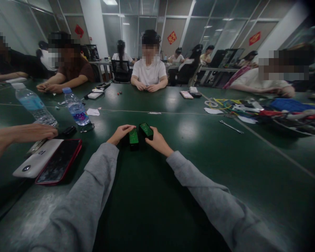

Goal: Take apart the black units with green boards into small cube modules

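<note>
Two small black boxes with green circuit boards showing on top are in the middle of the head view. My left hand [121, 133], its fingers drawn together, grips the far end of the left circuit-board box [133, 137], which rests on the table. My right hand [159, 140] holds the right circuit-board box [146, 130] from its right side, thumb on the near side and fingers behind. That box is tilted, its far end turned left, close beside the other one. Part of each box's side is hidden by my fingers or in shadow.
On the green table [189, 168] to the left are a red-cased phone [60, 162], a white power bank [38, 159] and two water bottles [77, 108]. Another person's hand [39, 133] reaches in there. At right lie a wrench [231, 127] and tangled cables. People sit opposite.
</note>
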Available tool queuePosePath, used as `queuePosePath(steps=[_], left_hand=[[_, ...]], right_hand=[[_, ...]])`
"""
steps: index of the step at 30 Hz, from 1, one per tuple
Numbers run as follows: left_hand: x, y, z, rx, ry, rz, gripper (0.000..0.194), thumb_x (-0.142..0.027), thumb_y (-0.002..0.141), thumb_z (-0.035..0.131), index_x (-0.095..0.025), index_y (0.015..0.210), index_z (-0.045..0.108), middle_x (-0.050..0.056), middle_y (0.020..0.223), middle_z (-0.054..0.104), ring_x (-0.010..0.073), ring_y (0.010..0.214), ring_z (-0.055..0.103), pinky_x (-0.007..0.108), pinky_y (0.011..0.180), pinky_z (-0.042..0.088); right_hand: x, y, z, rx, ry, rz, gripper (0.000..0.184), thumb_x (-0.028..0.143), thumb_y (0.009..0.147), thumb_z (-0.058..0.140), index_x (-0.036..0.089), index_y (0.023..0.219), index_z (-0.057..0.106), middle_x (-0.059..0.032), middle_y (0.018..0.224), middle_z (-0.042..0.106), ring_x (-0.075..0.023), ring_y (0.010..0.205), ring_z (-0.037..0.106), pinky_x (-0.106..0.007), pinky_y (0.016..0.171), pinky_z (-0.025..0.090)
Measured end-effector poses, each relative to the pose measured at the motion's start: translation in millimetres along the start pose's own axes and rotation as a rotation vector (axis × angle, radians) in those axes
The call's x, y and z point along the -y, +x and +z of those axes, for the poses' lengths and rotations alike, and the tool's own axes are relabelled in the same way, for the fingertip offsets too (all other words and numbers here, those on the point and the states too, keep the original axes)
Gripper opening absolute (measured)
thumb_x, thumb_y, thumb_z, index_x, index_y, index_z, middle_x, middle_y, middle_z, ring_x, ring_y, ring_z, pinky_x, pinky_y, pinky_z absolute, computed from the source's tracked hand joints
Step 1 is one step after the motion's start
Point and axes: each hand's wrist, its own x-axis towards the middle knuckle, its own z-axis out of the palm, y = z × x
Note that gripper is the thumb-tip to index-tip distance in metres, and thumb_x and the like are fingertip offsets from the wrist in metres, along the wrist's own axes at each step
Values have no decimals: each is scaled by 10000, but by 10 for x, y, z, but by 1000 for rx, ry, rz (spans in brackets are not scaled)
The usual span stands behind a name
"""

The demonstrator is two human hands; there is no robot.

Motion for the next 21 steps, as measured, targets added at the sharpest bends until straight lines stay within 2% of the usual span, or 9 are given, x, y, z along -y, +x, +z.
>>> queuePosePath(steps=[4, 6, 7, 12, 13, 14, 15, 19, 21], left_hand=[[28, 26, -18, -24, 3, -33, 495, -594, 749, 665, -157, 964, 749, 107, 999, 737, 219, 961, 643, 358, 889, 458], [-26, -1, -18, 62, 36, -79, 487, -599, 744, 671, -144, 894, 756, 108, 914, 746, 203, 872, 652, 337, 831, 464], [-73, -27, -13, 136, 55, -108, 478, -594, 739, 680, -139, 860, 758, 110, 880, 748, 196, 833, 655, 328, 802, 464], [-328, -194, 48, 678, 87, -291, 406, -527, 791, 671, -142, 877, 765, 125, 876, 761, 187, 766, 680, 294, 698, 459], [-344, -211, 59, 732, 60, -322, 394, -517, 801, 666, -140, 862, 763, 127, 863, 761, 190, 762, 686, 292, 689, 463], [-341, -216, 65, 737, 6, -342, 387, -509, 815, 654, -137, 852, 757, 129, 861, 761, 195, 772, 694, 292, 693, 471], [-322, -211, 68, 687, -79, -347, 380, -499, 831, 640, -135, 856, 749, 131, 876, 760, 199, 793, 700, 293, 710, 483], [-186, -125, 67, 269, -473, -290, 299, -383, 891, 600, -167, 1082, 680, 120, 1076, 734, 210, 947, 706, 333, 853, 522], [-150, -86, 89, 192, -503, -309, 324, -330, 898, 597, -157, 1170, 631, 144, 1099, 721, 226, 945, 712, 358, 874, 531]], right_hand=[[-21, -30, 70, -102, 7, 0, 642, 251, 796, 695, 128, 1351, 398, -157, 1223, 597, -274, 1097, 603, -418, 942, 486], [-46, -30, 105, -147, 22, -15, 621, 241, 782, 706, 134, 1321, 416, -153, 1210, 607, -273, 1092, 609, -417, 944, 485], [-58, -28, 119, -163, 31, -19, 612, 237, 777, 709, 135, 1307, 421, -154, 1206, 609, -272, 1087, 613, -415, 941, 486], [-88, -14, 159, -197, 70, -20, 584, 245, 765, 707, 155, 1265, 418, -156, 1212, 606, -275, 1066, 627, -416, 923, 496], [-88, -14, 164, -205, 72, -19, 582, 249, 762, 709, 158, 1258, 418, -156, 1211, 606, -276, 1065, 628, -416, 919, 497], [-86, -14, 168, -215, 71, -17, 579, 253, 759, 710, 158, 1251, 420, -156, 1206, 608, -278, 1062, 630, -415, 913, 500], [-83, -16, 172, -224, 65, -17, 574, 256, 758, 710, 158, 1245, 424, -155, 1198, 612, -280, 1055, 633, -414, 904, 503], [-65, -24, 174, -247, 10, -36, 550, 260, 763, 697, 158, 1241, 443, -134, 1130, 637, -277, 992, 652, -411, 863, 518], [-49, -27, 167, -290, -14, -47, 542, 251, 763, 691, 156, 1242, 456, -131, 1119, 641, -281, 990, 650, -414, 862, 520]])
